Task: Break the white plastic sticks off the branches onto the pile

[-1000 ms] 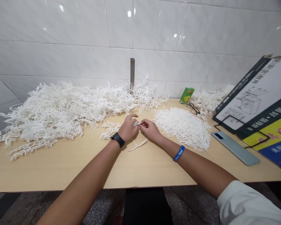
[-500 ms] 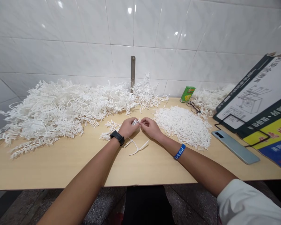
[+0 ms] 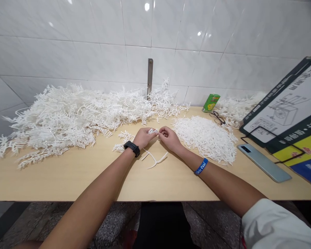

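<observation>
My left hand (image 3: pixel 143 137), with a black watch on its wrist, is closed on white plastic pieces (image 3: pixel 152 131) whose thin ends poke out between thumb and fingers. Thumb to fingertip, my right hand (image 3: pixel 169 139) pinches a small white plastic piece right at the left fingertips; most of that piece is hidden. Below the hands a loose branched white sprue (image 3: pixel 157 162) lies on the table. A pile of short white sticks (image 3: pixel 206 138) lies just right of my right hand. Beside my left wrist is a small clump of branched pieces (image 3: pixel 124 136).
A large heap of branched white sprues (image 3: pixel 67 114) spreads along the wall at left. Further right are a green carton (image 3: pixel 211 103), black glasses (image 3: pixel 218 118), another white heap (image 3: pixel 235 107), a phone (image 3: pixel 265 164) and a printed cardboard box (image 3: pixel 285 114). A metal bracket (image 3: pixel 150 74) stands against the tiles.
The view has shifted slightly, so the scene sits a little further right and higher. Both hands stay together at the same spot, with only small finger movement.
</observation>
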`<state>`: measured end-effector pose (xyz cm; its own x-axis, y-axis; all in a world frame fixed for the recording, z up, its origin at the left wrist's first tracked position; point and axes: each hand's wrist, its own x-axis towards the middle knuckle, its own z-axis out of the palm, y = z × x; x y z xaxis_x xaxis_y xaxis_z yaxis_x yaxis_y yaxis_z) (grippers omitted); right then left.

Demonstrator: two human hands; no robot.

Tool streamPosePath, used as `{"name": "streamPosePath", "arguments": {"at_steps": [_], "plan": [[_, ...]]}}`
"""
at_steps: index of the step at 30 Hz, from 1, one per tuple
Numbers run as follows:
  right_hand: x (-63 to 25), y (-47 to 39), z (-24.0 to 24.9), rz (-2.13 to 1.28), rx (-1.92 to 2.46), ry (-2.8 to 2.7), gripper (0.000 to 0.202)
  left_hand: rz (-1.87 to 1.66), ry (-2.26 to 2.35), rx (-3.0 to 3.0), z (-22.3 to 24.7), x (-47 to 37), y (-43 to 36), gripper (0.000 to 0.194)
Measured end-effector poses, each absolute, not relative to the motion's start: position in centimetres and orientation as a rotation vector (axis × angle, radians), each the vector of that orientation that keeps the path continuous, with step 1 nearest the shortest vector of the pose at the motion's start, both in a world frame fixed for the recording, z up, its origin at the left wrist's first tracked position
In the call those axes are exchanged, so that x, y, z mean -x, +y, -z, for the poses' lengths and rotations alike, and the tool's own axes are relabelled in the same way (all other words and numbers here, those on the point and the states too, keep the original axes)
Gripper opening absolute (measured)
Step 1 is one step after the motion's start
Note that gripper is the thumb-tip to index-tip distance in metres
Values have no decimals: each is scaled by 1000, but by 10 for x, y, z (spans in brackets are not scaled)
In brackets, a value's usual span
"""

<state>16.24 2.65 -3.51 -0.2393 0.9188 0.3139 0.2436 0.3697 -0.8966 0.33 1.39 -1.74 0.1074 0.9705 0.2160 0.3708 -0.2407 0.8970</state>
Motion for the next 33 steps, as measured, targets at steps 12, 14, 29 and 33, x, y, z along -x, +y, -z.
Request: {"name": "streamPosePath", "arguments": {"at_steps": [12, 14, 29, 33], "plan": [[-175, 31, 25, -431, 1188, -1563, 15, -1131, 1347, -1690, 17, -2, 14, 28], [-179, 33, 24, -319, 1196, -1499, 22, -1130, 1357, -1686, 16, -2, 14, 26], [-164, 25, 31, -748, 1071, -1813, 15, -991, 1413, -1799, 14, -1, 11, 21], [-166, 28, 31, -814, 1067, -1845, 16, -963, 1369, -1799, 14, -1, 10, 22]]}}
